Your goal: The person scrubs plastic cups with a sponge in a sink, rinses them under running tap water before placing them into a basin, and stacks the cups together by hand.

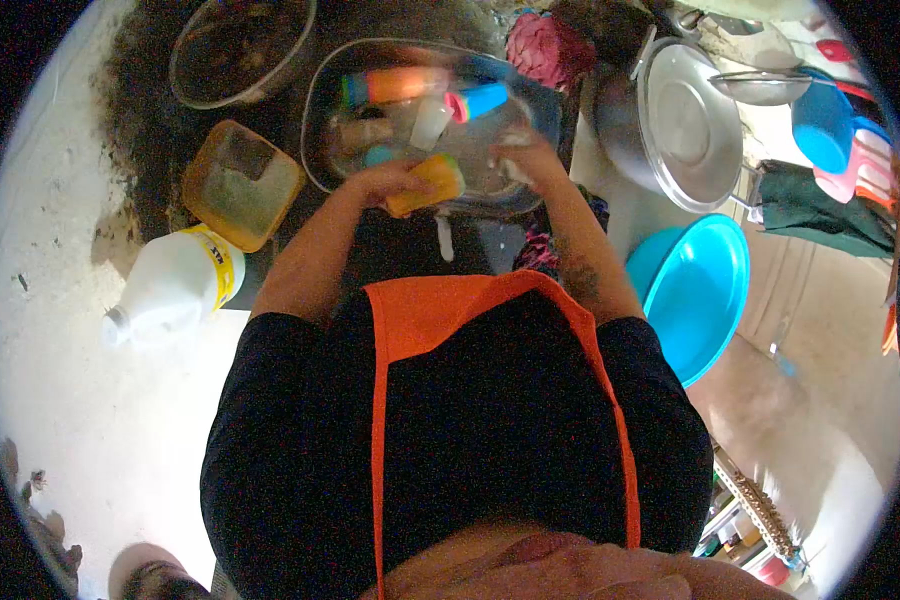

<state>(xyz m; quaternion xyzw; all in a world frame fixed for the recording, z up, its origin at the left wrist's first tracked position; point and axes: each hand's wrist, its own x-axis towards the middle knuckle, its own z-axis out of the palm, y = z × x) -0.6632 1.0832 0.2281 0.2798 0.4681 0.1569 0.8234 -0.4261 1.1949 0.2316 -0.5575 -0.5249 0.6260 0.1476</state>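
Observation:
My left hand [388,184] is closed on a small yellow cup [432,186] with a greenish rim, held over the near edge of a clear plastic tub [311,130]. Over the tub's right side is my right hand [526,162], smeared by motion, with whitish foam or a pale thing at its fingers that I cannot make out. Inside the tub lie an orange stack of cups [395,86], a blue and pink cup [481,101] and a translucent white cup [430,122]. The water there looks cloudy.
Left of the tub stand a square orange-tinted container [202,190], a white jug [175,285] with a yellow label and a round basin [182,75]. To the right are a large metal bowl [690,125], a turquoise basin [700,290] and a blue container [820,125].

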